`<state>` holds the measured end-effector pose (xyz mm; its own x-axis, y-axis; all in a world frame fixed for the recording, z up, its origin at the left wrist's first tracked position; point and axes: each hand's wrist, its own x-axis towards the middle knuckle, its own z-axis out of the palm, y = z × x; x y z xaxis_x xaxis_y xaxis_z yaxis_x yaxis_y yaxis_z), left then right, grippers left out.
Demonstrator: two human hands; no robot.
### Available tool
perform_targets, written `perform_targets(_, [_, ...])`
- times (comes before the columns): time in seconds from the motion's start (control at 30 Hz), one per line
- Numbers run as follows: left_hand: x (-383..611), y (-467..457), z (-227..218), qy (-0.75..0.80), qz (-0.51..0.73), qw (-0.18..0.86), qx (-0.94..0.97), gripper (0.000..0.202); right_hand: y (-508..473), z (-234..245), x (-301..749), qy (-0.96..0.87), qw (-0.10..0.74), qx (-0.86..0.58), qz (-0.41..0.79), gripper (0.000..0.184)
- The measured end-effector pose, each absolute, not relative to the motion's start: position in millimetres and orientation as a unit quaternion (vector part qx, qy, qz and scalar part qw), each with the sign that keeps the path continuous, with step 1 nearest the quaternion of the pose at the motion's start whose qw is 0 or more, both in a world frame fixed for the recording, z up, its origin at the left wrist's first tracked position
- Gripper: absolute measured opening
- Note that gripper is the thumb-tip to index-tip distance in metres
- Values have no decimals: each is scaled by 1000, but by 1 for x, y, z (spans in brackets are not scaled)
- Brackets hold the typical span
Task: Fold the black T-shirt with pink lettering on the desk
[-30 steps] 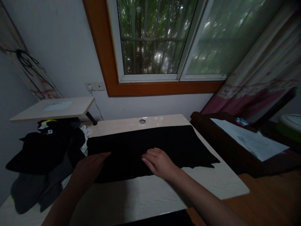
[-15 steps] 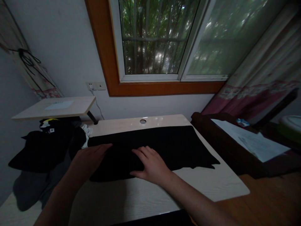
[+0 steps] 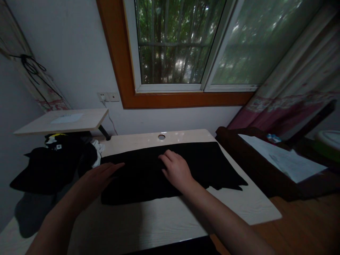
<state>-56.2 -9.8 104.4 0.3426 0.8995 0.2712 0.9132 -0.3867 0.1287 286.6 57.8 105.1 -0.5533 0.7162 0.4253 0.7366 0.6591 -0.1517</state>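
Observation:
A black cloth (image 3: pixel 207 163) lies spread flat across the pale wooden desk (image 3: pixel 164 219), reaching from its left part to the right edge. My left hand (image 3: pixel 97 179) rests flat and open on the cloth's left end, fingers pointing right. On the middle of the cloth lies my right hand (image 3: pixel 175 170), palm down with fingers stretched toward the window. Neither hand holds anything.
A heap of dark clothes (image 3: pixel 50 166) lies at the desk's left, under a small raised shelf (image 3: pixel 62 120). A cable hole (image 3: pixel 161 136) sits near the desk's far edge. To the right stands dark furniture with white papers (image 3: pixel 284 159). A window and curtain are behind.
My right hand has slid from the cloth's near edge up toward its middle. My left hand has stayed on the left end, shifting slightly.

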Motion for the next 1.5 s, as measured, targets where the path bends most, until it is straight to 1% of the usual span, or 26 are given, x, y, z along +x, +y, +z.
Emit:
perform_targets(0.07, [-64, -11, 106, -534, -134, 23, -835, 50, 59, 106, 291, -891, 253, -377, -32, 32])
perform_targets(0.13, [-73, -14, 108, -531, -131, 34, -837, 45, 56, 103, 293, -908, 258, -326, -46, 31])
perform_targets(0.2, [-81, -20, 105, -542, -145, 47, -827, 41, 48, 97, 294, -927, 242, -281, -56, 27])
perform_targets(0.27, [-86, -29, 97, -550, -144, 29, -822, 41, 38, 88, 294, -945, 203, -250, -54, 22])
perform_targets(0.33, [-88, -39, 84, -557, -130, -33, -820, 45, 28, 79, 294, -961, 152, -227, -42, 17])
perform_targets(0.43, [-93, -52, 63, -572, -109, -165, -796, 52, 17, 68, 293, -973, 90, -210, -17, 11])
perform_targets(0.47, [-96, -54, 56, -576, -106, -201, -785, 51, 15, 66, 294, -974, 78, -212, -9, 10])
perform_targets(0.53, [-104, -54, 46, -596, -116, -239, -758, 47, 13, 64, 293, -973, 65, -221, 3, 16])
perform_targets(0.6, [-112, -47, 38, -640, -141, -222, -722, 47, 13, 63, 292, -972, 61, -225, 9, 24])
perform_targets(0.67, [-118, -36, 29, -689, -167, -176, -683, 55, 12, 64, 290, -973, 61, -221, 8, 27])
perform_targets(0.8, [-120, -7, 18, -728, -204, -113, -644, 70, 11, 62, 286, -977, 54, -205, 11, 24])
perform_targets(0.87, [-117, 9, 17, -748, -217, -87, -622, 72, 12, 60, 285, -979, 45, -200, 16, 23])
perform_targets(0.97, [-114, 34, 23, -790, -219, -49, -571, 71, 13, 58, 285, -980, 36, -197, 20, 19])
perform_targets(1.1, [-116, 66, 30, -821, -214, -86, -523, 75, 13, 57, 286, -979, 33, -201, 20, 18])
perform_targets(1.2, [-125, 85, 30, -804, -231, -122, -534, 73, 14, 56, 287, -978, 35, -204, 21, 17])
perform_targets(1.3, [-134, 100, 28, -781, -306, -138, -527, 66, 16, 55, 288, -979, 43, -201, 17, 13])
perform_targets(1.4, [-140, 111, 29, -779, -386, -131, -477, 65, 19, 59, 286, -977, 66, -201, -4, 8])
perform_targets(1.5, [-137, 116, 32, -781, -414, -116, -453, 64, 19, 63, 283, -974, 100, -203, -29, 8])
